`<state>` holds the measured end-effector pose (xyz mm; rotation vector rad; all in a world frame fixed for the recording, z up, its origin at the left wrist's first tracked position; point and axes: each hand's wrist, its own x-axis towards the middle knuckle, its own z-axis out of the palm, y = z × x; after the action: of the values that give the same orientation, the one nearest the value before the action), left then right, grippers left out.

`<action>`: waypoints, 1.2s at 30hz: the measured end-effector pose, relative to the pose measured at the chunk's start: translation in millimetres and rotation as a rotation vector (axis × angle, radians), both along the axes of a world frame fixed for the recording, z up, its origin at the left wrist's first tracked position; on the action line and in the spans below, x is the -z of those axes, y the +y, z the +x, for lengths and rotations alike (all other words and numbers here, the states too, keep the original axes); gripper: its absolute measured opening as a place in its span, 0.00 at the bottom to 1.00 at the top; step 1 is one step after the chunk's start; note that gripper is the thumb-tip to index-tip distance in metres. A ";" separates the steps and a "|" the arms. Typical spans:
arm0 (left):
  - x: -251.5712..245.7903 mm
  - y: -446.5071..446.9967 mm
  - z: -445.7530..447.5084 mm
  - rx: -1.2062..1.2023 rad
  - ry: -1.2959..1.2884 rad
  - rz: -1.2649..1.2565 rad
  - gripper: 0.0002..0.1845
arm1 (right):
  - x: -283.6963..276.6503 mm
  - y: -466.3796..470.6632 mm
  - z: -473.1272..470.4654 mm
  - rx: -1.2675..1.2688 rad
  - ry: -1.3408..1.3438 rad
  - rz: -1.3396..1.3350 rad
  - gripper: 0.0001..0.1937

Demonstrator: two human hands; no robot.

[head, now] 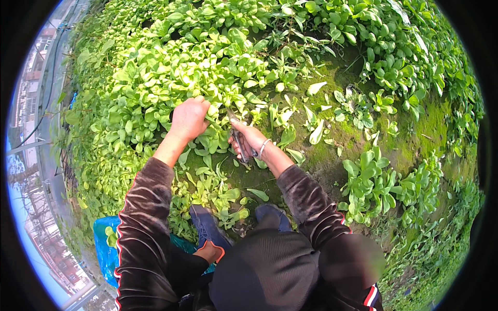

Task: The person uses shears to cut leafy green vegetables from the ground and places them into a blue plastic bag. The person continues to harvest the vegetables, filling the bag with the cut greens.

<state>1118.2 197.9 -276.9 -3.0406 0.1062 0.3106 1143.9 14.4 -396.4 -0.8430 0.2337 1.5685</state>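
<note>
Dense leafy green plants (155,77) grow in front of me. My left hand (190,118) is closed in a fist among the leaves; whether its hidden fingers grip any leaves cannot be told. To its right, my right hand (247,140) is closed around the handles of metal scissors (237,136), whose blades point up and left into the foliage. A bracelet circles my right wrist. Loose pale leaves (317,132) lie on the mossy soil to the right of the scissors.
Low seedlings (206,190) stand by my dark shoes (204,223). A blue plastic bag (106,248) lies at my left, with a few leaves on it. Larger leafy plants (367,177) grow at the right. A greenhouse-like frame edge (46,93) runs along the far left.
</note>
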 end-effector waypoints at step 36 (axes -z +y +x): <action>5.6 12.9 -12.5 -0.287 -0.043 -0.126 0.19 | -15.6 37.9 23.9 -0.114 -0.306 -0.052 0.27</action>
<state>1105.8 210.8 -282.5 -3.1833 -0.3291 0.2663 1167.9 52.2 -380.8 -1.1397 0.0058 1.5198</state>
